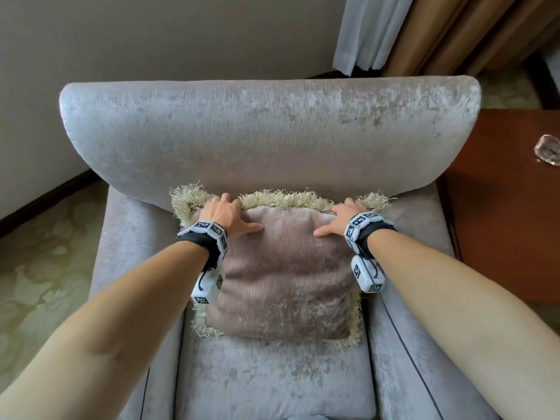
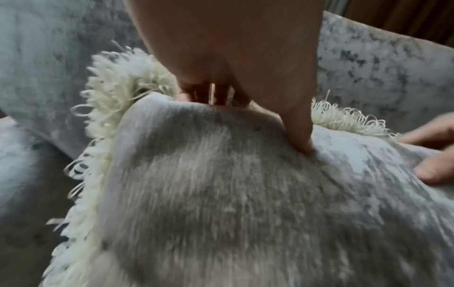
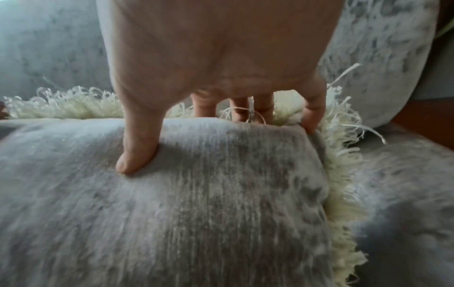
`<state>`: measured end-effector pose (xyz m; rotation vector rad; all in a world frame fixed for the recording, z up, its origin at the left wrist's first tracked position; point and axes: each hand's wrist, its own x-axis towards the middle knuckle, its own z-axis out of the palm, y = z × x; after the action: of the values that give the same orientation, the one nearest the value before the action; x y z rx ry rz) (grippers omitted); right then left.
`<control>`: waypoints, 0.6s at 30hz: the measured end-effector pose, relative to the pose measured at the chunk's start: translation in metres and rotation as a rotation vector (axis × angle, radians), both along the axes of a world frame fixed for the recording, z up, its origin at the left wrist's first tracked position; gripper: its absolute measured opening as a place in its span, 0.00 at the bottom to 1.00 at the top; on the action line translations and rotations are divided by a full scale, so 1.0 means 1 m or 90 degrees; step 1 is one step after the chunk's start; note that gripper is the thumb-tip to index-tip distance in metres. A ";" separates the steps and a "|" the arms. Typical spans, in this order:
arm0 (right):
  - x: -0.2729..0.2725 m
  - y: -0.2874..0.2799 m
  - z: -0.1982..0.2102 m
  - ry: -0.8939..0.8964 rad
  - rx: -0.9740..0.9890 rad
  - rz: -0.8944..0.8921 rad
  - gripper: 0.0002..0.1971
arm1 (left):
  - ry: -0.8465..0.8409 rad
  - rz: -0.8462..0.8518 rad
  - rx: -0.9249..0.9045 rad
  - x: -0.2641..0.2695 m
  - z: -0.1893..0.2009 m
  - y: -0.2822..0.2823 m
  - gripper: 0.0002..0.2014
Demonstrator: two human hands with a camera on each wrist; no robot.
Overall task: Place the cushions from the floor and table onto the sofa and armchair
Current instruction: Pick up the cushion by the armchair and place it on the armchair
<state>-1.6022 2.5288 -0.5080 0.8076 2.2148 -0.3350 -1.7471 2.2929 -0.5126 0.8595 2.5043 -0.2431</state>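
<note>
A taupe velvet cushion (image 1: 281, 274) with a cream looped fringe (image 1: 281, 199) stands on the seat of the grey velvet armchair (image 1: 266, 131), its top edge against the backrest. My left hand (image 1: 227, 215) grips its top left corner, thumb on the front face and fingers behind the fringe. My right hand (image 1: 342, 218) grips the top right corner the same way. In the left wrist view the thumb (image 2: 298, 134) digs into the cushion (image 2: 221, 203). In the right wrist view the thumb (image 3: 136, 155) presses the cushion (image 3: 196, 213) while the fingers (image 3: 312, 114) curl over its edge.
A reddish wooden side table (image 1: 509, 207) stands right of the armchair with a small shell-like dish (image 1: 547, 151) on it. Curtains (image 1: 424, 28) hang behind on the right. A patterned green carpet (image 1: 39, 268) lies to the left, below a beige wall.
</note>
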 end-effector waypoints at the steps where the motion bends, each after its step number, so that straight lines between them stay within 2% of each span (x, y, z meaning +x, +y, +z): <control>1: 0.001 -0.004 0.001 -0.021 0.020 0.026 0.44 | 0.030 -0.048 -0.034 0.002 0.002 0.000 0.43; 3: 0.005 -0.013 0.004 -0.048 0.054 0.081 0.42 | 0.089 -0.122 -0.072 0.008 0.006 -0.001 0.43; 6: 0.011 -0.020 0.010 -0.055 0.081 0.119 0.41 | 0.120 -0.160 -0.089 0.012 0.012 -0.001 0.44; 10: 0.019 -0.013 0.019 -0.092 0.018 0.122 0.55 | -0.008 -0.110 -0.116 0.004 0.020 -0.013 0.47; 13: 0.025 -0.008 0.018 -0.097 0.031 0.153 0.60 | -0.020 -0.105 -0.125 0.005 0.019 -0.024 0.52; 15: 0.028 -0.011 0.016 -0.079 0.068 0.162 0.58 | -0.008 -0.106 -0.115 0.007 0.018 -0.029 0.53; 18: 0.034 -0.013 0.014 -0.023 0.096 0.163 0.48 | 0.009 -0.100 -0.078 0.009 0.017 -0.033 0.49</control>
<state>-1.5679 2.5155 -0.4937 0.5919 2.2961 -0.0291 -1.7379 2.2594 -0.4960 1.0072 2.4088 -0.4512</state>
